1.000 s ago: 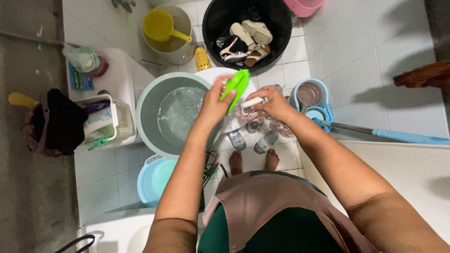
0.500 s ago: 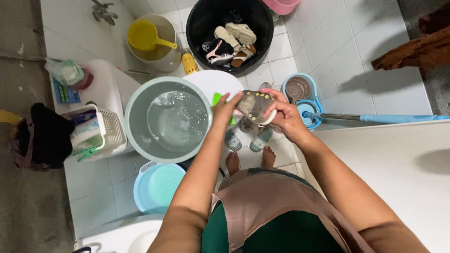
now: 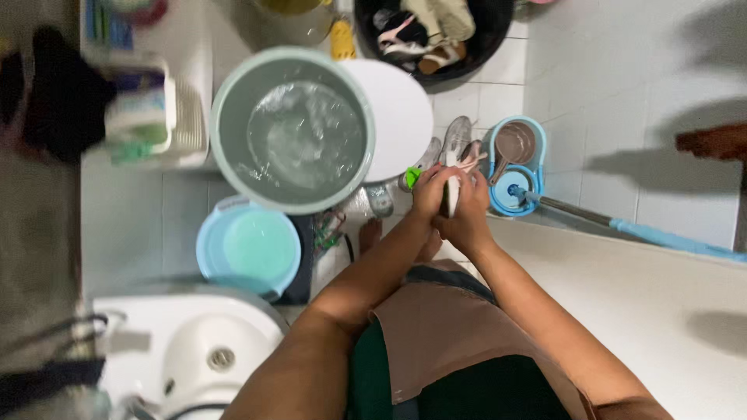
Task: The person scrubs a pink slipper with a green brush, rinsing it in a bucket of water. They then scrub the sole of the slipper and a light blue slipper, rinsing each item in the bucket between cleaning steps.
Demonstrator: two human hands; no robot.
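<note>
A white sink (image 3: pixel 194 350) is seen at the lower left, a pale blue basin (image 3: pixel 247 247) above it, then a grey water-filled bucket (image 3: pixel 292 128). A green brush (image 3: pixel 413 176) is gripped by the left hand (image 3: pixel 432 193), pressed against a sandal (image 3: pixel 452 194) clasped by the right hand (image 3: pixel 467 222). A blue mop bucket (image 3: pixel 517 163) stands just beside them.

Green brush (image 3: pixel 412 176); white sandal (image 3: pixel 452 194); grey bucket (image 3: pixel 226 109) with pale green rim; light blue basin (image 3: pixel 247 249); black tub (image 3: pixel 498 35); white floor tiles (image 3: pixel 622 85).
</note>
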